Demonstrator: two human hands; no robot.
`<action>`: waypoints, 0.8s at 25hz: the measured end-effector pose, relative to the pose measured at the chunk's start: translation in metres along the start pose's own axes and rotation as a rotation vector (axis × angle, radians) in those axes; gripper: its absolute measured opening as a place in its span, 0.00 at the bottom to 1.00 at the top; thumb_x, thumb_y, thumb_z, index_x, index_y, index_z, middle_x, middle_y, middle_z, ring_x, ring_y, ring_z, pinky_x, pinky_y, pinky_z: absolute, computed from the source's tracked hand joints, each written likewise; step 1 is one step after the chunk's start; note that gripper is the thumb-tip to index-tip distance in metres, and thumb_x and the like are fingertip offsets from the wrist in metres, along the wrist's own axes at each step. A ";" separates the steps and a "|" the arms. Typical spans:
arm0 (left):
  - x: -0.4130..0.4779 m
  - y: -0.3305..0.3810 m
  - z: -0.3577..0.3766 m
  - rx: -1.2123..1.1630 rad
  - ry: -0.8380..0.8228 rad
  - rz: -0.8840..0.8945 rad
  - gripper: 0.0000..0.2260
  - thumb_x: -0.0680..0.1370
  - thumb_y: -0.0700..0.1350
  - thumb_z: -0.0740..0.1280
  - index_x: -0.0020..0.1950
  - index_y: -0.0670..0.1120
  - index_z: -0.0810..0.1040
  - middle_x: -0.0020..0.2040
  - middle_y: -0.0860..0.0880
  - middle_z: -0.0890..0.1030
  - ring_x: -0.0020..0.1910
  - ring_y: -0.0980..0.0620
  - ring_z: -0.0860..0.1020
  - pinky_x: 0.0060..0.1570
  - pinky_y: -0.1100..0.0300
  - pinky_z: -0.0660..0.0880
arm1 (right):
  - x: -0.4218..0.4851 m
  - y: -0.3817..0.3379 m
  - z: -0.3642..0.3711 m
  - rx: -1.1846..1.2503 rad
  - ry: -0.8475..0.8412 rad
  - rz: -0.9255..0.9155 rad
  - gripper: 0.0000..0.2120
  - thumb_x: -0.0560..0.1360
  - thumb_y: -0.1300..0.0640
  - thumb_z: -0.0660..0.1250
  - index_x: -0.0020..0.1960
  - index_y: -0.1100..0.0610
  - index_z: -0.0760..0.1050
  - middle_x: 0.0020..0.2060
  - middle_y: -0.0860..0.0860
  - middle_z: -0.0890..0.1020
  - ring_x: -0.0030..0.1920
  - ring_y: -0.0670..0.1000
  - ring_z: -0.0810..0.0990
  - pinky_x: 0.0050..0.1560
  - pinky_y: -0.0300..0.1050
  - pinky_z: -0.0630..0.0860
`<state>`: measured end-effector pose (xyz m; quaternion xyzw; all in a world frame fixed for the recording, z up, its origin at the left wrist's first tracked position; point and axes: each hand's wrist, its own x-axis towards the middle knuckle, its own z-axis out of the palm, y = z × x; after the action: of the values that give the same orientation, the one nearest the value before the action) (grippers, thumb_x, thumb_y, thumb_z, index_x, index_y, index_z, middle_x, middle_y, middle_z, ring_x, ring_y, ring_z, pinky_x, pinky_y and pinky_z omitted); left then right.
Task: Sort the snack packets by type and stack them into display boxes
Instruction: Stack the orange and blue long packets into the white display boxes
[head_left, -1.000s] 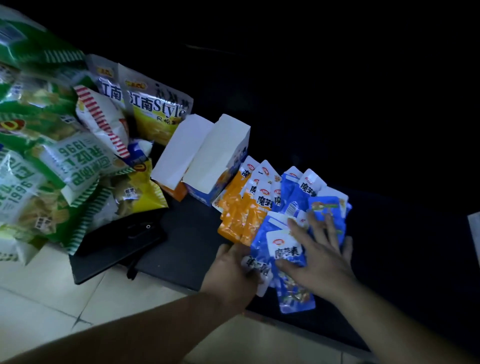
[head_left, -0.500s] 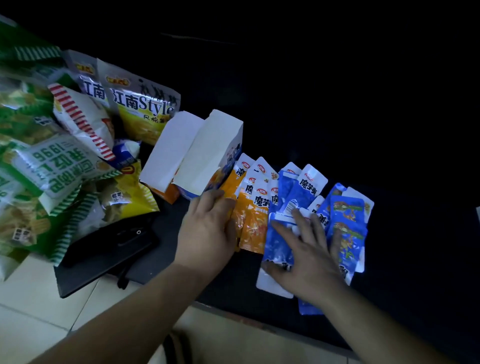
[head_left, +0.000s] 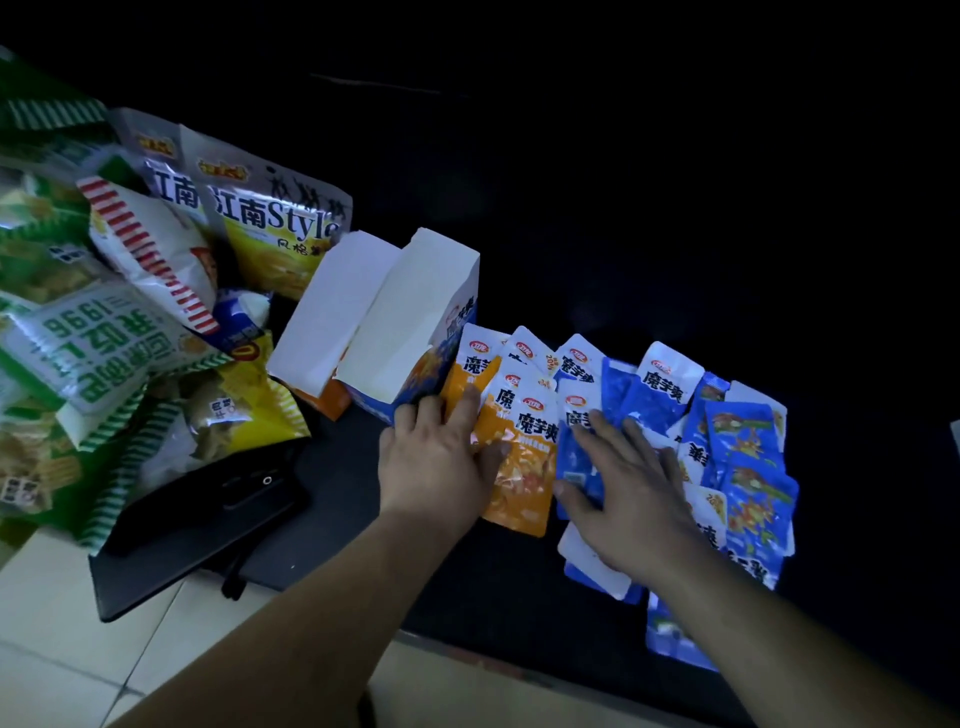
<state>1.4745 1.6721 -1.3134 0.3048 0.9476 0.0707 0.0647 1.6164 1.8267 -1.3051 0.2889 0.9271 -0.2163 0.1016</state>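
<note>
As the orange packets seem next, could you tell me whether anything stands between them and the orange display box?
Yes: the blue display box lies between the orange packets and the orange display box farther left. The left hand rests on those packets.

The left hand has been brought from the counter edge onto the glossy orange foil snack packets. The glossy blue foil packets have been spread rightward under the right hand.

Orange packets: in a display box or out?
Out. The orange packets lie overlapped on the dark table beside the blue display box, the left hand resting on them.
</note>
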 end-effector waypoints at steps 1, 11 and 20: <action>-0.006 -0.001 0.002 0.002 0.003 0.004 0.31 0.81 0.68 0.56 0.81 0.57 0.58 0.67 0.48 0.72 0.65 0.43 0.69 0.61 0.48 0.69 | -0.002 0.009 0.000 -0.017 0.015 0.030 0.34 0.82 0.37 0.57 0.83 0.44 0.50 0.82 0.40 0.42 0.82 0.49 0.36 0.80 0.62 0.38; -0.042 -0.018 0.003 -0.217 0.127 0.091 0.15 0.74 0.59 0.74 0.55 0.52 0.80 0.51 0.51 0.74 0.49 0.47 0.73 0.45 0.52 0.73 | -0.027 0.000 0.022 0.067 0.118 -0.059 0.32 0.78 0.36 0.65 0.78 0.49 0.68 0.81 0.45 0.59 0.82 0.47 0.50 0.80 0.51 0.59; -0.051 -0.024 -0.030 -1.129 -0.137 -0.304 0.06 0.82 0.46 0.70 0.57 0.55 0.78 0.46 0.58 0.86 0.43 0.57 0.85 0.37 0.58 0.82 | -0.029 -0.034 0.002 0.287 0.212 0.082 0.36 0.74 0.31 0.65 0.76 0.49 0.69 0.74 0.43 0.69 0.75 0.46 0.66 0.64 0.40 0.70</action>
<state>1.4967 1.6203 -1.2841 0.0877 0.7901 0.5344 0.2872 1.6203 1.7861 -1.2857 0.3591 0.8797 -0.3102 -0.0302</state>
